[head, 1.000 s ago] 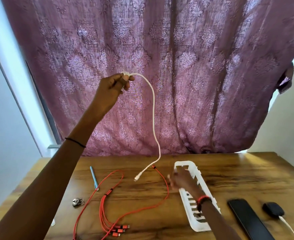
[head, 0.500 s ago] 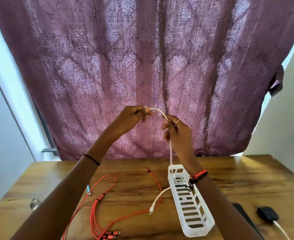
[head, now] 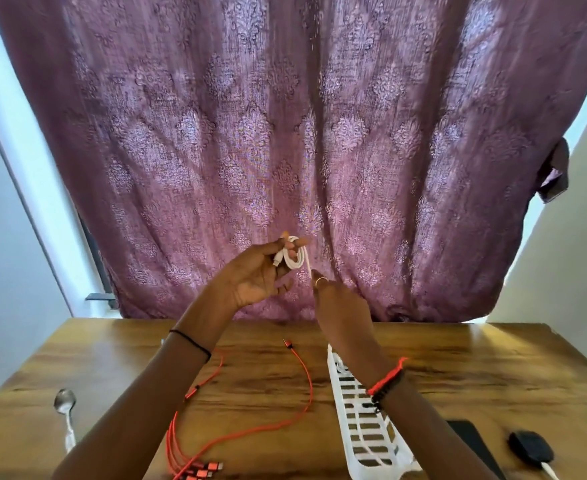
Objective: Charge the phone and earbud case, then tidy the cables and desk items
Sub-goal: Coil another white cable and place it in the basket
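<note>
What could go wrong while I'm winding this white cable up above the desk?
1. The left hand pinches the white cable coil near its top, so loops could spring loose if the grip eases.
2. The right hand holds the tail taut; a hard tug may kink it.
3. If dropped, the coil could land on the red cable sprawled on the desk and tangle.

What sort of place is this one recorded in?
Probably a room at home: a wooden desk in front of a purple patterned curtain, with a red cable, a spoon and a white plastic basket on it.
</note>
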